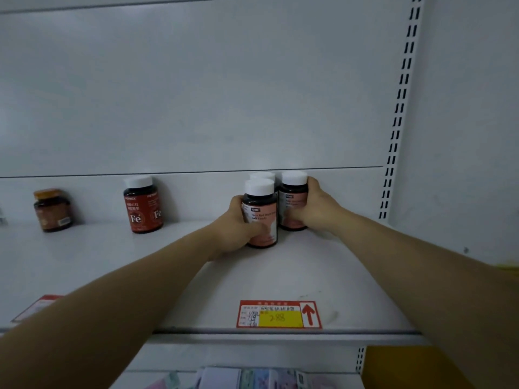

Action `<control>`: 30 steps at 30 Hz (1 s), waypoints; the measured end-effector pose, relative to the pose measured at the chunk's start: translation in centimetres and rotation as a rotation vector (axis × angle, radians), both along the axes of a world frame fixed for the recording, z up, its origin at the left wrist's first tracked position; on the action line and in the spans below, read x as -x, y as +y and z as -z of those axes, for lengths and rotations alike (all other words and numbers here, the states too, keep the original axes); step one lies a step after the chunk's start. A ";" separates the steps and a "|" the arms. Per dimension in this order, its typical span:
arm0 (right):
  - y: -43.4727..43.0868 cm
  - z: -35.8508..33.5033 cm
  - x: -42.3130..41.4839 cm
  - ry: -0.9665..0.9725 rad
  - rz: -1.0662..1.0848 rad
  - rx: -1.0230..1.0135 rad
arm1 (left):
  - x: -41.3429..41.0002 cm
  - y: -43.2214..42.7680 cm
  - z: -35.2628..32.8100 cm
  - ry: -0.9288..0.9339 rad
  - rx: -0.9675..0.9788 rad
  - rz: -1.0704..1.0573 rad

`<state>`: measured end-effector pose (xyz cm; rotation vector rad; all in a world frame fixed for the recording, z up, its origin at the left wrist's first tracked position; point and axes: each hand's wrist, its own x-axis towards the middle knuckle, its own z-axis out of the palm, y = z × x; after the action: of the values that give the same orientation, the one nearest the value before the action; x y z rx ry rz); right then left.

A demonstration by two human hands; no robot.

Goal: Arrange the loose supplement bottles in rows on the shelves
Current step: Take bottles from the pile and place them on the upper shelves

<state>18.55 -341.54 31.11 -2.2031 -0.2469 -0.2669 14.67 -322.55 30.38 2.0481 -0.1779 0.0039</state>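
The fingers of the left hand curl round the front pink-label bottle, thumb across its label. Those of the right hand clasp the right pink-label bottle just beside it. Both bottles stand upright, white caps up, on the white shelf, the right one close to the back panel. Between the two sets of fingers and behind the front bottle, the cap of a third bottle shows. Well to the left of the left fingers stands a red Fe bottle, and farther left an amber jar with an orange lid. Nearer the camera than the fingers, a red-and-yellow price tag sits at the shelf's front edge. To the right of the right fingers rises a slotted upright.
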 end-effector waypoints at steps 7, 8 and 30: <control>0.5 -4.6 1.3 -0.032 0.140 0.145 | 1.3 2.9 -3.0 0.072 -0.151 0.017; 0.9 -5.7 1.6 -0.066 0.158 0.163 | 1.8 4.0 -3.7 0.054 -0.197 0.000; 68.6 -7.4 25.8 -0.495 -0.888 0.591 | 39.0 58.1 -2.2 0.225 -0.952 -0.776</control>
<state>-7.24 -272.93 38.51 -2.2920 -1.6943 -0.2456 -24.35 -264.47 32.58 2.8981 0.9260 0.2010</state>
